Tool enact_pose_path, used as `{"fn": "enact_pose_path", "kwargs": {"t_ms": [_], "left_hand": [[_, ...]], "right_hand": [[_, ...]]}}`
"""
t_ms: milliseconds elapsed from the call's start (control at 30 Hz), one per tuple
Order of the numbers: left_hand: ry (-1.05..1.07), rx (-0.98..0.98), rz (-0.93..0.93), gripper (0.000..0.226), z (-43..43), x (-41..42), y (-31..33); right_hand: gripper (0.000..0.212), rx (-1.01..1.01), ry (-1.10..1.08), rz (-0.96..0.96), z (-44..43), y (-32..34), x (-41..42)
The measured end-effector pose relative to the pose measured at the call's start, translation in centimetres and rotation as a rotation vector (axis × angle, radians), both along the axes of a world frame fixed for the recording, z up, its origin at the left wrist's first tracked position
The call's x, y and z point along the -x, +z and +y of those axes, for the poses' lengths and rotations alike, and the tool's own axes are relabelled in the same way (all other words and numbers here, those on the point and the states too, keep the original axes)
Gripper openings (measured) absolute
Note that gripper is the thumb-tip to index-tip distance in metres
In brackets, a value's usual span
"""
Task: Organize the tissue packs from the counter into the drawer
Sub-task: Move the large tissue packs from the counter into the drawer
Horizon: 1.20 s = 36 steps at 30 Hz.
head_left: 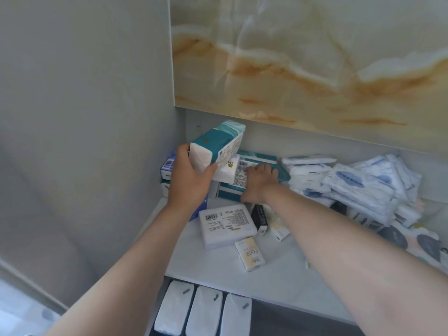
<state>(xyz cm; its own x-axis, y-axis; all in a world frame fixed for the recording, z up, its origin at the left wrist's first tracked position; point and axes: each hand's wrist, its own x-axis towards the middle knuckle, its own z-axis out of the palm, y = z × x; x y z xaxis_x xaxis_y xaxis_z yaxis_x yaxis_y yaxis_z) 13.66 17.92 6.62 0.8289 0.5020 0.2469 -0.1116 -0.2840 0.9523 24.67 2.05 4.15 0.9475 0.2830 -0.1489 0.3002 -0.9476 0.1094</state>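
Note:
My left hand (188, 177) grips the white end of a teal tissue pack (218, 144), lifted and tilted above a stack at the counter's back left corner. My right hand (258, 184) grips another teal pack (257, 161) lying on top of that stack. A further teal pack (229, 192) sits under it. On the white counter (278, 265) lie a flat white pack with a barcode (226, 225) and a small "Face" pack (251, 254). Below the counter's front edge, three white packs (204, 311) stand side by side in the open drawer.
A heap of white-and-blue tissue packs (358, 187) fills the counter's right side. Blue boxes (167, 167) stand against the left wall. A small black-and-white pack (259, 219) lies beside my right forearm. A marbled cupboard door (303, 57) hangs overhead.

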Motion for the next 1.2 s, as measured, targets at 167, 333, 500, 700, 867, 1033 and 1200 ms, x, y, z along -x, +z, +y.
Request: {"fn": "enact_pose_path", "kwargs": {"t_ms": [167, 333, 500, 700, 867, 1033, 1200], "left_hand": [[-0.012, 0.022, -0.004, 0.059, -0.4, 0.1, -0.2], [-0.012, 0.003, 0.003, 0.057, -0.6, 0.9, -0.5], [-0.023, -0.051, 0.007, 0.056, -0.3, 0.7, -0.9], [-0.021, -0.104, -0.015, 0.053, 0.0, -0.1, -0.6], [0.012, -0.112, -0.041, 0.053, -0.1, 0.7, 0.7], [0.031, -0.212, -0.099, 0.050, -1.0, 3.7, 2.6], [-0.034, -0.368, -0.105, 0.055, -2.4, 7.7, 5.1]], "right_hand": [[0.079, -0.089, 0.050, -0.026, -0.4, -0.1, 0.2], [0.092, -0.029, 0.050, 0.013, -0.2, 0.2, 0.4], [0.098, 0.007, 0.045, 0.052, -0.1, 0.5, 0.3], [0.095, -0.089, 0.085, -0.081, -0.7, 0.7, 0.3], [0.089, 0.042, 0.167, -0.215, -1.1, 3.7, 1.7], [0.074, 0.196, 0.046, -0.179, -1.8, 7.8, 5.4], [0.088, -0.009, -0.198, -0.083, -4.6, 9.8, 10.7]]}}
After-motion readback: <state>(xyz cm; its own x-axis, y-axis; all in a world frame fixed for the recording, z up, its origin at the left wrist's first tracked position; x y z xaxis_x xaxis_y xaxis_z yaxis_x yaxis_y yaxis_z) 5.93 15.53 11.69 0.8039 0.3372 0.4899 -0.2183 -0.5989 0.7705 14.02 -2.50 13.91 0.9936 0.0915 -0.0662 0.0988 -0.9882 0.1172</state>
